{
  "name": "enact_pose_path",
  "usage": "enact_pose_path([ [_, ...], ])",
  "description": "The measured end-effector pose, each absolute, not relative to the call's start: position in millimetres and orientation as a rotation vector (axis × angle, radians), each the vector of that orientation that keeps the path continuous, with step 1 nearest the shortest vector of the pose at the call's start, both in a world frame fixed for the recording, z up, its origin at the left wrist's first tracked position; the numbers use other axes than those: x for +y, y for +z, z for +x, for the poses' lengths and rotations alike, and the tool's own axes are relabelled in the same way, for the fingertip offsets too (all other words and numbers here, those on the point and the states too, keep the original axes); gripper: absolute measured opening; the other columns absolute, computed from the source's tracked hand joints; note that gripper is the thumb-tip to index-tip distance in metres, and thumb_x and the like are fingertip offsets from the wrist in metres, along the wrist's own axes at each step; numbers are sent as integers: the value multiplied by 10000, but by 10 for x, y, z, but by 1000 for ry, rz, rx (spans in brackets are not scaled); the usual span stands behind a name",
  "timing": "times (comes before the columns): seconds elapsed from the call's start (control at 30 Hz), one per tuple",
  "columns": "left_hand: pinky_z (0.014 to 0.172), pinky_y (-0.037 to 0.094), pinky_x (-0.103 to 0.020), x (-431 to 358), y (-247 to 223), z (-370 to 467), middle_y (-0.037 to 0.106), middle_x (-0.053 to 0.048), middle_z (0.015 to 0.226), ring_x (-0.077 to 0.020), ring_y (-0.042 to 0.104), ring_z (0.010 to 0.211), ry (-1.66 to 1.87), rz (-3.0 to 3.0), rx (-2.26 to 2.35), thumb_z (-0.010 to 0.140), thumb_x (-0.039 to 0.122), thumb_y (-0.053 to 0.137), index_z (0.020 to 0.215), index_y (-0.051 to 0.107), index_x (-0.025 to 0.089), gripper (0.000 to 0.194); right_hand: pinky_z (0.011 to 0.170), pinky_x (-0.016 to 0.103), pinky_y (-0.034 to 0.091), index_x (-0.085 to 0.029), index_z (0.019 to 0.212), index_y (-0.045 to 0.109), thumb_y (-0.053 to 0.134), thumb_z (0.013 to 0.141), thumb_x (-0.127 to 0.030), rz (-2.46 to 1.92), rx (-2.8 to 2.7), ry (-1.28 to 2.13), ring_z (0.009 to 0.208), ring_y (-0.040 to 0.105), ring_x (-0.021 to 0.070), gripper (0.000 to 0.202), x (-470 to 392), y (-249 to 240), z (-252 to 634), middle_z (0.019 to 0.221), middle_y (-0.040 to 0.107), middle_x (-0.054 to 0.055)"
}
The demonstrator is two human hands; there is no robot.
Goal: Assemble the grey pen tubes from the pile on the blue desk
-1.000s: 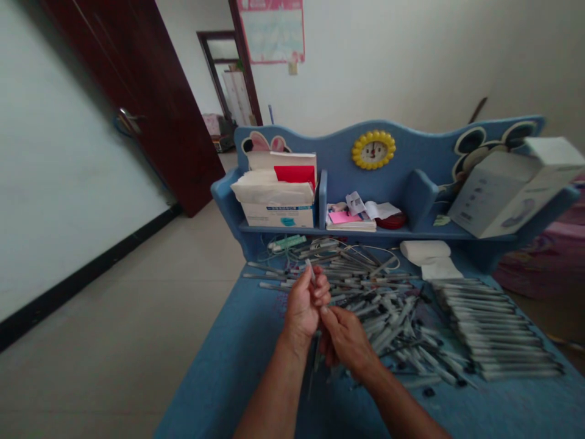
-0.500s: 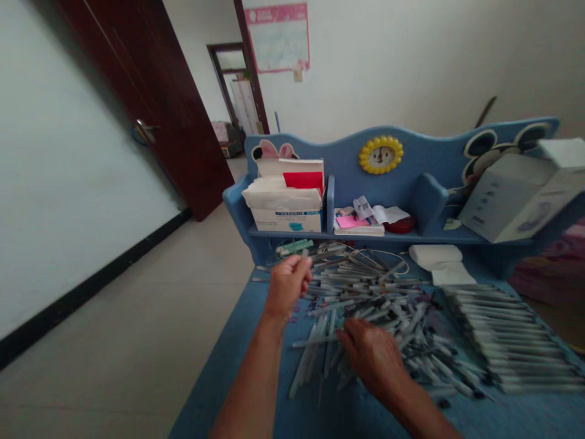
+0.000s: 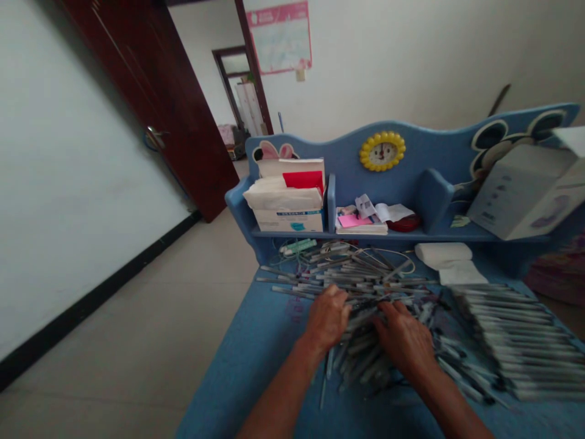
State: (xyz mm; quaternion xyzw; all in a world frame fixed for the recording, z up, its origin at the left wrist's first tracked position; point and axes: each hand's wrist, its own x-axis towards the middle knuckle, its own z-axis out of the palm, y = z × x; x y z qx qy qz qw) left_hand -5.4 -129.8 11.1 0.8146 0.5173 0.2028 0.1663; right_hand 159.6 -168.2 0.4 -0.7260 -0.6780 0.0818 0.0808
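Note:
On the blue desk point(image 3: 256, 360) lies a loose heap of slim pens point(image 3: 365, 356) with pale, see-through barrels, several with dark caps or tips. My left hand point(image 3: 328, 317) is at the left side of the heap, its fingers curled closed; whatever is in them is hidden. Just to its right, my right hand point(image 3: 406, 335) reaches down into the pens with bent fingers closed round some of them, slightly blurred. Behind both hands, more grey pens point(image 3: 361, 268) lie mostly sideways. A neat row of pens point(image 3: 521, 335) is laid out at the right.
A blue shelf point(image 3: 411, 235) runs along the back, holding a mask box point(image 3: 287, 219), papers point(image 3: 361, 228) and a large white box point(image 3: 516, 189). A white paper roll point(image 3: 443, 252) lies beneath it. A yellow clock point(image 3: 382, 151) hangs on its back panel.
My left hand has come down and right, from above the back pens to the heap. My right hand has shifted right and slightly away from me. Pens between the hands have moved.

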Motion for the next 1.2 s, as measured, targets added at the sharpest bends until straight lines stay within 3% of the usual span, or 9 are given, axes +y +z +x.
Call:
enact_pose_path([
  [0.2, 743, 406, -338, -969, 43, -458, 513, -35, 638, -229, 525, 748, 780, 2231, 1563, 617, 118, 625, 534, 551, 207, 143, 592, 279, 391, -237, 991, 607, 431, 862, -323, -2039, -1958, 209, 755, 616, 188, 234, -1724, -92, 1609, 974, 630, 48],
  [0.47, 768, 386, -340, -824, 29, -469, 556, -56, 641, -249, 536, 780, 544, 2308, 1570, 556, 66, 595, 479, 529, 210, 176, 608, 276, 400, -219, 924, 632, 444, 858, -298, -1903, -1913, 214, 734, 616, 184, 215, -1771, -117, 1623, 913, 653, 37],
  [0.7, 726, 368, -317, -746, -5, -489, 529, -26, 643, -221, 526, 715, 466, 2373, 1498, 541, 53, 559, 547, 526, 193, 144, 602, 262, 399, -208, 887, 639, 432, 856, -296, -1838, -1869, 172, 720, 616, 178, 227, -1810, -97, 1631, 882, 658, 43],
  [1.0, 712, 351, -306, -1042, 333, -289, 559, -47, 764, -215, 498, 782, 502, 2497, 1252, 697, 128, 523, 735, 555, 204, 91, 608, 262, 417, -192, 1022, 587, 423, 846, -380, -1712, -1742, 363, 711, 632, 183, 305, -1697, 80, 1632, 858, 677, 49],
  [1.07, 742, 349, -326, -1148, 436, -203, 564, -61, 781, -226, 494, 806, 558, 2524, 1187, 727, 149, 525, 754, 571, 209, 81, 585, 248, 405, -201, 962, 605, 394, 858, -390, -1668, -1738, 454, 674, 625, 173, 302, -1664, 159, 1650, 777, 677, 35],
  [1.2, 853, 328, -386, -1293, 528, -87, 588, -81, 882, -252, 490, 909, 711, 2530, 1157, 744, 142, 533, 814, 605, 222, 129, 520, 229, 370, -202, 632, 563, 374, 857, -413, -1612, -1700, 599, 506, 549, 137, 362, -1647, 219, 1714, 539, 584, 1],
])
